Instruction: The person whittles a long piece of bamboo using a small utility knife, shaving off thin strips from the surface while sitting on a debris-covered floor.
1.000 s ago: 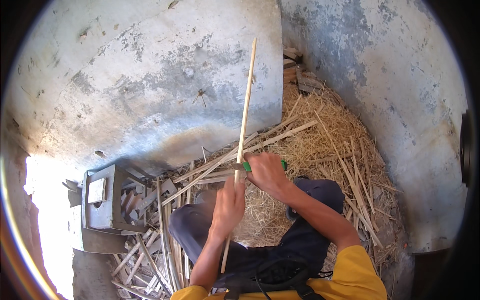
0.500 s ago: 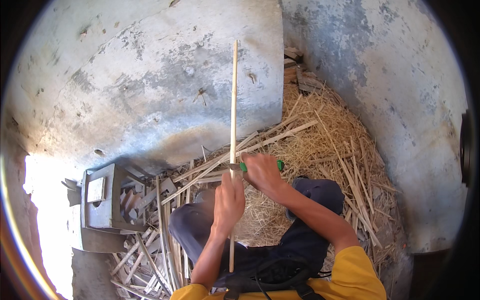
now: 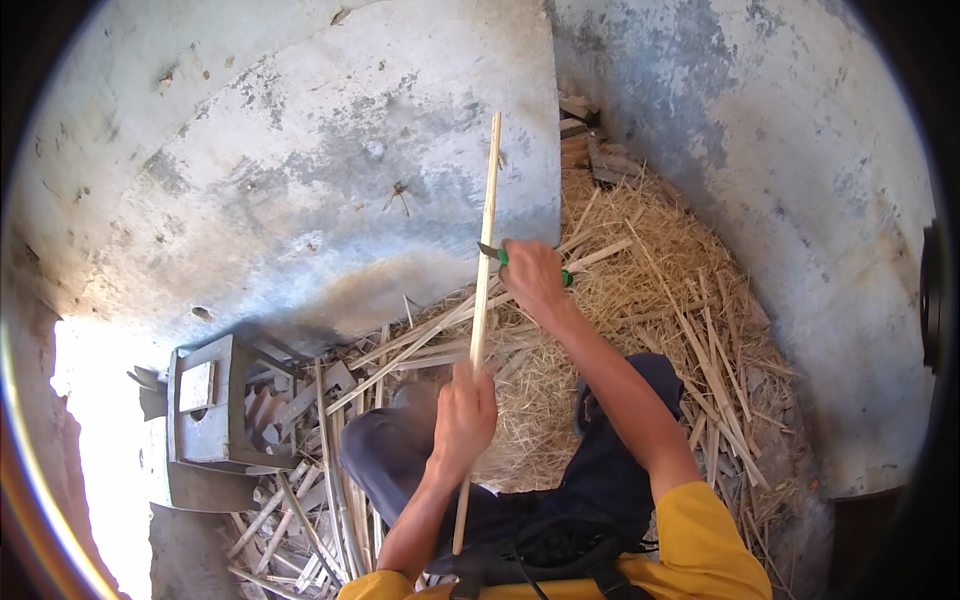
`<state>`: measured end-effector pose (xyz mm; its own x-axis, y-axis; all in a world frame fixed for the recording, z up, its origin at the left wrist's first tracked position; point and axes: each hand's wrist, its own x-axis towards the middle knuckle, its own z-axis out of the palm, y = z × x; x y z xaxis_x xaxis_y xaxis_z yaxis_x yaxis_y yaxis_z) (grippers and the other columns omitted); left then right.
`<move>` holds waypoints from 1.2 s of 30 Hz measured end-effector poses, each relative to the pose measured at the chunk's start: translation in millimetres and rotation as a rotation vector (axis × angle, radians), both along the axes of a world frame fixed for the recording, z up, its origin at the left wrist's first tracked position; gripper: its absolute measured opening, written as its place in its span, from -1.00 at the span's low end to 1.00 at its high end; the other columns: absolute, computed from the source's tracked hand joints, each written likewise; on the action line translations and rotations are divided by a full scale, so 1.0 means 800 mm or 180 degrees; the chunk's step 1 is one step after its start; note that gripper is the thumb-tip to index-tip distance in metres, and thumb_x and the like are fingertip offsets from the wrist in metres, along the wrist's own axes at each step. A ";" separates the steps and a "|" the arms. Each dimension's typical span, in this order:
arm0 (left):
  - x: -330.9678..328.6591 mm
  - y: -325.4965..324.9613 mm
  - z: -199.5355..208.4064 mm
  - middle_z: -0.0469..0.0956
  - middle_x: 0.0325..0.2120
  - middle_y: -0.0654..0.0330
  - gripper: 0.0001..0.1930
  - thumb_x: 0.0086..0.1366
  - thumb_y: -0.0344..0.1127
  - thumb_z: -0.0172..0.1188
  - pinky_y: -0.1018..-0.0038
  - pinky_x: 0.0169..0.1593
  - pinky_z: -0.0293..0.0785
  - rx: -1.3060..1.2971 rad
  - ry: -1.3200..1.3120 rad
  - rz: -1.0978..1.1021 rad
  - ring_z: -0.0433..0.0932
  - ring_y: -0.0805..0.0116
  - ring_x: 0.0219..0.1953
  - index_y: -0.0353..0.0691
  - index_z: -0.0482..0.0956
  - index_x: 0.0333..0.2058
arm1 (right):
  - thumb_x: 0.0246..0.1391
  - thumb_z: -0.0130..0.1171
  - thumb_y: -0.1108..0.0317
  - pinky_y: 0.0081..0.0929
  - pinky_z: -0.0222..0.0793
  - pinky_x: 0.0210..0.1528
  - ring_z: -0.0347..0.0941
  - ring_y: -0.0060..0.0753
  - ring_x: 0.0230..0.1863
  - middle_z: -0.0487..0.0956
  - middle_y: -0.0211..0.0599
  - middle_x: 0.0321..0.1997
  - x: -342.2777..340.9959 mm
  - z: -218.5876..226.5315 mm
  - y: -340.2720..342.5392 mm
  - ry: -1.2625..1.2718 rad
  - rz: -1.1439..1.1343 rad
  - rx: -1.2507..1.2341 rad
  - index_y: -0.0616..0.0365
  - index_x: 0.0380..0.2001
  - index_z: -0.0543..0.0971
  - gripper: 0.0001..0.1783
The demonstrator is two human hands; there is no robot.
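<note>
A long, pale split-bamboo strip [image 3: 484, 290] stands nearly upright in the picture, its top leaning a little to the right. My left hand [image 3: 465, 418] is closed around its lower part, and the bottom end pokes out below over my lap. In my right hand [image 3: 533, 277] is a knife [image 3: 490, 251] with a green handle, gripped in a fist. Its short dark blade lies across the strip, well above my left hand. The blade seems to touch the strip's edge.
Straw-like shavings [image 3: 640, 270] heap up between my legs and to the right. Loose split strips [image 3: 590, 258] lie over them. At left stands a grey wooden box [image 3: 215, 400] beside bundled strips and scraps. Worn plastered walls [image 3: 300, 180] rise ahead and right.
My right hand and the knife have moved up along the strip, away from my left hand. The strip's top has tilted rightward and sits lower in the picture.
</note>
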<state>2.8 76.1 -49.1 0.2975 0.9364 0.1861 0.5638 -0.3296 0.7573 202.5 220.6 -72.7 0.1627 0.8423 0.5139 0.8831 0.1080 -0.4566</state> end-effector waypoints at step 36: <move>-0.085 -0.038 0.029 0.40 -0.62 -0.14 -0.72 0.57 -0.24 0.06 0.04 -0.41 0.28 -0.0051 -0.0185 0.0316 0.42 -0.28 -0.51 -0.33 0.36 -0.29 | 0.24 0.17 0.40 -0.07 0.44 -0.47 0.55 0.04 -0.59 0.61 -0.01 -0.56 0.007 0.024 -0.031 0.0775 0.0130 -0.0409 0.29 -0.30 0.69 -0.82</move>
